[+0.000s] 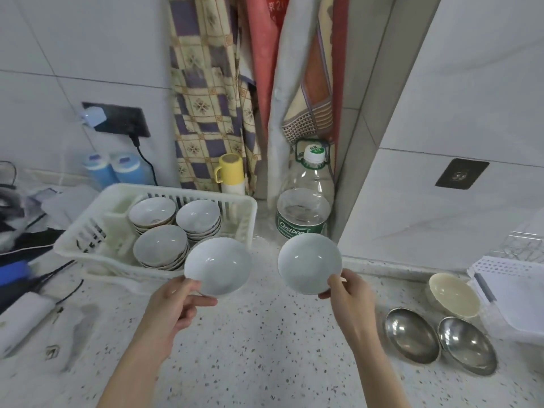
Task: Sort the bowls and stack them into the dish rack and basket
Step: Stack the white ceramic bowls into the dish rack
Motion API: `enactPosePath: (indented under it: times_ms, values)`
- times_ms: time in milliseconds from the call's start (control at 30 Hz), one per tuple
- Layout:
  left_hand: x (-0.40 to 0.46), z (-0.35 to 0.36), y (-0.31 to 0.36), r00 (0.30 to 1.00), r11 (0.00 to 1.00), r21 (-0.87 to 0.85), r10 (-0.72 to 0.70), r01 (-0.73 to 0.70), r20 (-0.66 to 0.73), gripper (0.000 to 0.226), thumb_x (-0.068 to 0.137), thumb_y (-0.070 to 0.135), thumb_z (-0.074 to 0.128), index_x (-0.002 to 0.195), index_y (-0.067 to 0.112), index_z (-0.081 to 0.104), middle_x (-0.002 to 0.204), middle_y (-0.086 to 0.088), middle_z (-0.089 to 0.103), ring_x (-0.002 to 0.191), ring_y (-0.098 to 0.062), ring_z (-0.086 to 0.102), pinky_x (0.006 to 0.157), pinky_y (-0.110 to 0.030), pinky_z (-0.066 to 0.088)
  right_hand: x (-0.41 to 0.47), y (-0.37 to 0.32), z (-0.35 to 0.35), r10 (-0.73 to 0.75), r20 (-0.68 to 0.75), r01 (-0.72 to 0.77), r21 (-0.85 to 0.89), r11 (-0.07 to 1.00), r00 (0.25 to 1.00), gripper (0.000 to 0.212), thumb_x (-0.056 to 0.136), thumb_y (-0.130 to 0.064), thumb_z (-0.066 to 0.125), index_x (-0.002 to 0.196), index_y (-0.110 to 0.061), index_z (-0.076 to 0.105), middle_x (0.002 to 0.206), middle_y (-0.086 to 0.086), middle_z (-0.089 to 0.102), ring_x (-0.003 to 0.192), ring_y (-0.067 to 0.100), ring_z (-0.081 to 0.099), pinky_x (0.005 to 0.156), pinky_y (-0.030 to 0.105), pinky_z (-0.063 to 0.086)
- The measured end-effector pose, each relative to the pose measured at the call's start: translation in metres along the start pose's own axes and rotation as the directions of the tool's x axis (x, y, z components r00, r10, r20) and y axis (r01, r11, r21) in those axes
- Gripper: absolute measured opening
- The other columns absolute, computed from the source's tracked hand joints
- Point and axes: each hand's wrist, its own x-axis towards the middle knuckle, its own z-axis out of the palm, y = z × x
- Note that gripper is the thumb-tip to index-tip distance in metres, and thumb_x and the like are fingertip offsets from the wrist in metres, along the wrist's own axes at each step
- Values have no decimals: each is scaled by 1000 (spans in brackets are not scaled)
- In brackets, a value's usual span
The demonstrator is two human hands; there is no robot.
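Both hands are up over the speckled counter (265, 348), each holding a white bowl by its near rim. Left hand (173, 304) pinches the left bowl (217, 266), thumb on the rim and fingers curled underneath, and that bowl sits in the air right at the front right corner of the basket (88, 231), overlapping its edge from this angle. Right hand (348, 293) grips the right bowl (309, 263) the same way, held clear of the basket off to its right, in front of the big water bottle (306, 207). Inside the basket there are three stacks of patterned bowls: back left stack (151, 213), back right stack (198, 216) and a front stack (160, 245), all sitting upright and packed close together. Way off to the right of the basket, near the counter's far end, a cream bowl (453, 295) stands next to a white rack (512, 290), with two steel bowls (441, 340) side by side in front of it. Just behind the basket's right end is a yellow-capped flask (231, 172), and behind its left end two blue bottles (113, 169) against the tiled wall.
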Motion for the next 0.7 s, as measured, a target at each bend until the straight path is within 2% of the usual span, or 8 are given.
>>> enactPosePath:
  times_ms: [67, 133, 200, 267, 400, 533, 700]
  values:
    - [4, -19, 2, 999, 999, -47, 9, -10, -31, 19, 89, 20, 57, 107, 16, 62, 83, -22, 76, 36, -8, 32, 41, -19, 29, 2, -9, 19, -20, 40, 21, -33, 999, 999, 19, 89, -17, 50, 105, -24, 60, 60, 0, 70, 52, -3, 59, 45, 16, 36]
    - [10, -38, 4, 998, 995, -92, 16, -22, -62, 17, 89, 20, 56, 103, 12, 60, 84, -22, 76, 36, -9, 28, 44, -21, 30, 1, -19, 40, -32, 70, 34, -32, 999, 997, 25, 89, -18, 50, 110, -31, 51, 59, 1, 70, 55, -1, 63, 45, 16, 38]
    - [19, -56, 9, 996, 991, -126, 26, -37, -90, 13, 89, 19, 55, 99, 10, 57, 82, -22, 75, 34, -8, 28, 39, -19, 27, 2, -28, 63, -35, 100, 38, -27, 999, 994, 30, 89, -19, 51, 114, -34, 46, 57, 0, 70, 58, 2, 66, 45, 17, 41]
    - [30, -72, 17, 994, 989, -141, 30, -44, -103, 12, 89, 17, 55, 97, 8, 57, 81, -23, 75, 32, -8, 29, 34, -15, 25, 5, -35, 90, -25, 121, 31, -50, 998, 992, 33, 88, -20, 51, 118, -31, 45, 56, -1, 70, 58, 4, 66, 44, 18, 41]
    - [52, -104, 30, 995, 990, -130, 47, -58, -86, 13, 90, 16, 55, 99, 8, 59, 81, -25, 74, 33, -8, 31, 33, -14, 24, 12, -46, 141, 37, 111, -27, -84, 996, 993, 34, 88, -21, 51, 121, -24, 44, 56, 0, 70, 60, 8, 67, 45, 21, 44]
    - [72, -131, 35, 999, 992, -123, 35, -40, -42, 18, 90, 16, 54, 104, 7, 60, 81, -25, 74, 35, -8, 31, 33, -15, 24, 20, -49, 184, 101, 98, -91, -97, 991, 990, 33, 88, -20, 49, 121, -21, 45, 56, -1, 70, 53, 1, 65, 49, 22, 41]
    - [91, -150, 37, 1000, 997, -71, -2, 4, 25, 19, 90, 20, 55, 106, 11, 60, 82, -22, 75, 34, -6, 30, 33, -16, 25, 27, -47, 217, 131, 52, -123, -133, 983, 990, 38, 90, -19, 47, 128, -13, 47, 68, 3, 70, 59, 13, 68, 52, 25, 44]
